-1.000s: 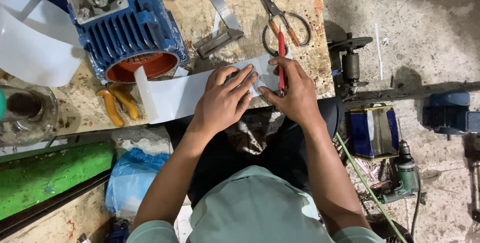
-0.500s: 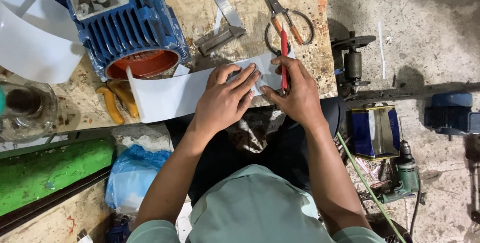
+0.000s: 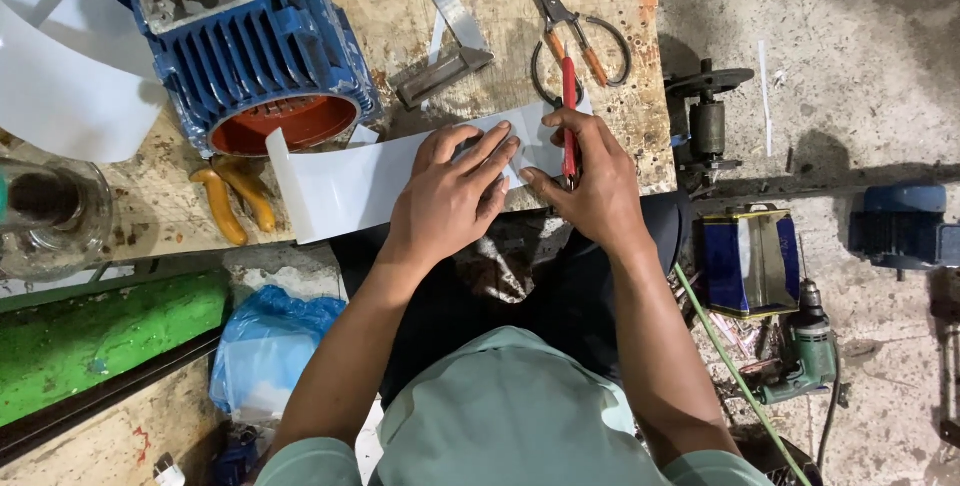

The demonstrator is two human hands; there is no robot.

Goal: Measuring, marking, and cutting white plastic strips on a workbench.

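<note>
Left hand [image 3: 455,196]: spread flat, fingers extended, pressing down on the white strip [image 3: 370,181]; grasping nothing.
Right hand [image 3: 590,181]: clenched around a red pen [image 3: 569,111], tip down on the strip's end, just beside the left fingertips.
White strip: flat on the bench [image 3: 500,76] under both hands, running out past the left hand, far end curling up.
Scissors [image 3: 565,16]: just beyond the right hand, orange handles, touching nothing held.
Metal square [image 3: 445,31]: beyond the left hand, flat on the bench.
Blue motor [image 3: 250,46]: well left of the left hand, open end facing the strip.
Yellow pliers [image 3: 235,201]: left of the strip's far end.
</note>
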